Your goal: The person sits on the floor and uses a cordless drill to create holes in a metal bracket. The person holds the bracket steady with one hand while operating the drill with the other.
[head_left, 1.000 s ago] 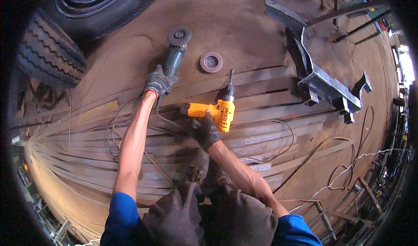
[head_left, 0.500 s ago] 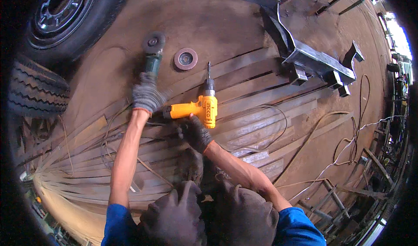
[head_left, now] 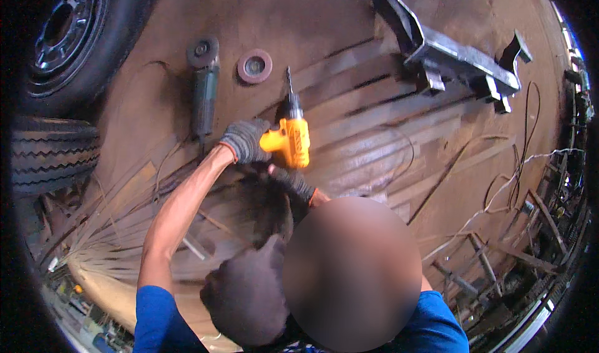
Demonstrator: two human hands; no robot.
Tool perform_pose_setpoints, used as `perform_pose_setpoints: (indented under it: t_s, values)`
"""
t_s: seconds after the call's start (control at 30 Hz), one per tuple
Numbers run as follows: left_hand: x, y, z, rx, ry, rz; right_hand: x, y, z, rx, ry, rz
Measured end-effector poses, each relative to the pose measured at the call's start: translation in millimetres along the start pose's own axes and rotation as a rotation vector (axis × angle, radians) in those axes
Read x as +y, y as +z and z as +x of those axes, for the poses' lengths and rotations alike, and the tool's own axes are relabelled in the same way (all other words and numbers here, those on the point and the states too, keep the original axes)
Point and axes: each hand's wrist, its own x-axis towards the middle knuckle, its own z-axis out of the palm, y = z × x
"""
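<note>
A yellow cordless drill [head_left: 296, 144] with a long bit points away from me. My left hand [head_left: 244, 141], in a grey knit glove, is closed round the end of its handle. Just below the drill's body is my right hand [head_left: 293, 183], also gloved; its fingers reach leftward into dark shadow, so their grip is unclear. Left of the drill, an angle grinder [head_left: 204, 91] lies on the floor with its disc at the far end. Between these two tools, farther off, lies a loose flap disc [head_left: 254, 66].
Two large tyres, one on a wheel rim [head_left: 68, 34], are at the left. A welded steel frame [head_left: 465, 59] lies at the far right. Flat metal strips [head_left: 368, 150] cover the floor's middle, and cables [head_left: 462, 156] run on the right. A round blurred patch hides my right forearm.
My left hand has let go of the angle grinder, now lying on the floor, and has moved right onto the drill's handle. The whole view has shifted slightly.
</note>
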Motion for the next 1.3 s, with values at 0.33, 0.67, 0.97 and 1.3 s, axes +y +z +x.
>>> perform_pose_setpoints:
  t_s: [0.33,0.67,0.97,1.3]
  values:
    - [120.7,-103.7,-118.2,-0.026,-0.1,-0.238,-139.4,120.6,-119.3,0.267,-0.172,0.681]
    - [316.1,-288.3,-333.5,-0.104,0.164,-0.28,-258.5,269.4,-374.8,0.559,-0.373,0.543]
    - [657.5,-491.8,-505.4,0.288,1.225,-0.066,-299.0,273.5,-543.5,0.747,0.274,-1.218]
    - [864.1,-453.5,-494.8,0.384,1.499,-0.042,-393.9,201.0,-644.6,0.597,0.196,-1.541]
